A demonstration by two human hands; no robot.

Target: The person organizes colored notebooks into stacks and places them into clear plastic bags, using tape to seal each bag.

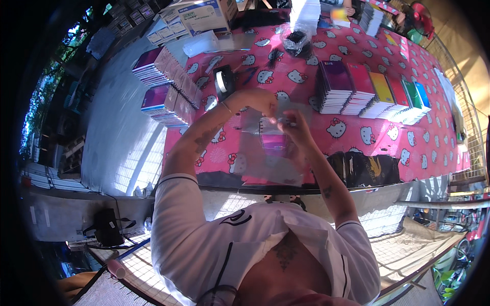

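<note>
A spiral notebook with a purple and pink cover (pixel 273 142) lies in front of me on a sheet of clear plastic film (pixel 278 171). The film spreads out around it on the pink cloth. My left hand (pixel 261 102) is bent over the notebook's far end, fingers curled in on the film. Close beside it, my right hand (pixel 297 126) pinches the film at the notebook's top right. The fingertips of both hands nearly meet, and what lies exactly between them is partly hidden. Beyond my left wrist stands a black tape dispenser (pixel 223 81) with a pale roll.
Stacks of spiral notebooks in several colours (pixel 337 84) stand on the right; wrapped notebook stacks (pixel 166 104) stand at the left edge. Farther off are a clear bag with black contents (pixel 296 43), a cardboard box (pixel 206 18) and another person's hand (pixel 349 10). Black plastic (pixel 365 171) lies near right.
</note>
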